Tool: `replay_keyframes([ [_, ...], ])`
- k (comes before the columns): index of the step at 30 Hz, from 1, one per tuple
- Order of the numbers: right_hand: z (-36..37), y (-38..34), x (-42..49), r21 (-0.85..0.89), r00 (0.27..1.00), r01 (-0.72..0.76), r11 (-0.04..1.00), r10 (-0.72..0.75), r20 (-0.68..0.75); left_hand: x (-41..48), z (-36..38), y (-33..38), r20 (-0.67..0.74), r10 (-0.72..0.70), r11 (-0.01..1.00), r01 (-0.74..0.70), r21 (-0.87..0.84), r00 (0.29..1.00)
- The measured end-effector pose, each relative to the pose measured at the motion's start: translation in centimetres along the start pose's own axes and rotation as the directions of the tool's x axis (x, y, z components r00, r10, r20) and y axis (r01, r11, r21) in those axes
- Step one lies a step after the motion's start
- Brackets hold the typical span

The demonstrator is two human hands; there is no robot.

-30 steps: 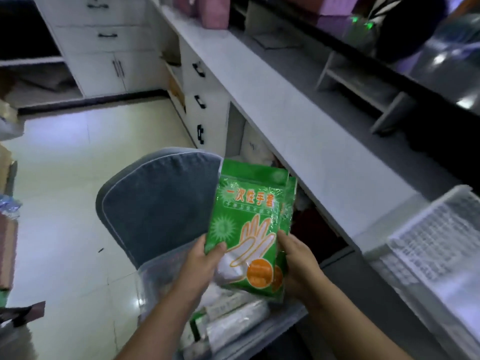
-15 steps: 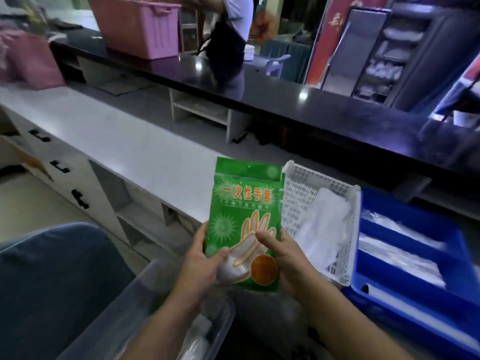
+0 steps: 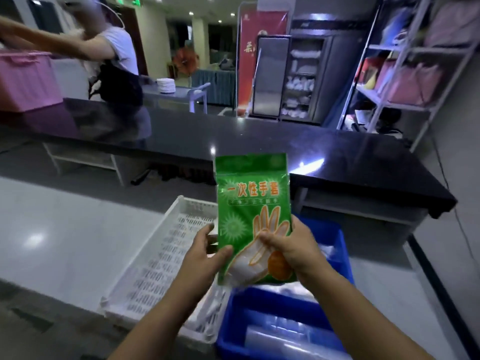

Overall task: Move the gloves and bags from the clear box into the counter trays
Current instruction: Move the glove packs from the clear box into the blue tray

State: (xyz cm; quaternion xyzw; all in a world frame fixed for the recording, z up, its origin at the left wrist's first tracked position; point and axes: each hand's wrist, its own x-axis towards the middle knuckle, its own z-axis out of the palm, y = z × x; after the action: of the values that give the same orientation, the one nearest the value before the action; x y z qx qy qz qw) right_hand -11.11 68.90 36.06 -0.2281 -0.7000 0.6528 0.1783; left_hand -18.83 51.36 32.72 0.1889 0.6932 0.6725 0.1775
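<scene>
I hold a green pack of disposable gloves (image 3: 250, 203) upright in front of me with both hands. My left hand (image 3: 201, 258) grips its lower left edge, thumb on the front. My right hand (image 3: 293, 249) grips its lower right side. The pack hangs above the seam between a white perforated tray (image 3: 155, 258) on the left and a blue tray (image 3: 262, 302) on the right. Clear plastic bags (image 3: 283, 333) lie in the blue tray. The clear box is out of view.
The trays sit on a pale grey counter (image 3: 57, 242). Behind it runs a higher black counter (image 3: 259, 141) with a pink bin (image 3: 26, 79) at its far left. A person (image 3: 114, 63) stands beyond it. Metal shelving (image 3: 405, 74) stands at the right.
My view has swung up and right from the clear box and chair to the counter trays. Both hands carried the green glove pack along; it now hangs over the two trays.
</scene>
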Motion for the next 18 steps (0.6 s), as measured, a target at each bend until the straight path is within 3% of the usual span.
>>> replay_keyframes([
  [5, -11.5, -1.7, 2.8, -0.336, 0.983, 0.137, 0.932, -0.170, -0.071, 4.9, 8.1, -1.2, 0.094, 0.066, 0.926, -0.096, 0.364, 0.993],
  [10, -18.7, -2.6, 3.9, -0.552, 0.964, 0.117, 0.826, -0.227, -0.136, 9.9, 13.8, -3.2, 0.357, 0.071, 0.534, -0.338, 0.775, 0.932],
  [14, -21.7, -2.5, 3.8, -0.716, 0.938, 0.061, 0.695, -0.286, -0.198, 14.4, 17.0, -4.6, 0.513, -0.067, 0.274, -0.479, 0.834, 0.856],
  [18, -23.3, -1.8, 3.0, -0.775, 0.936, 0.002, 0.632, -0.274, -0.221, 18.4, 18.9, -6.1, 0.576, -0.363, 0.239, -0.524, 0.818, 0.733],
])
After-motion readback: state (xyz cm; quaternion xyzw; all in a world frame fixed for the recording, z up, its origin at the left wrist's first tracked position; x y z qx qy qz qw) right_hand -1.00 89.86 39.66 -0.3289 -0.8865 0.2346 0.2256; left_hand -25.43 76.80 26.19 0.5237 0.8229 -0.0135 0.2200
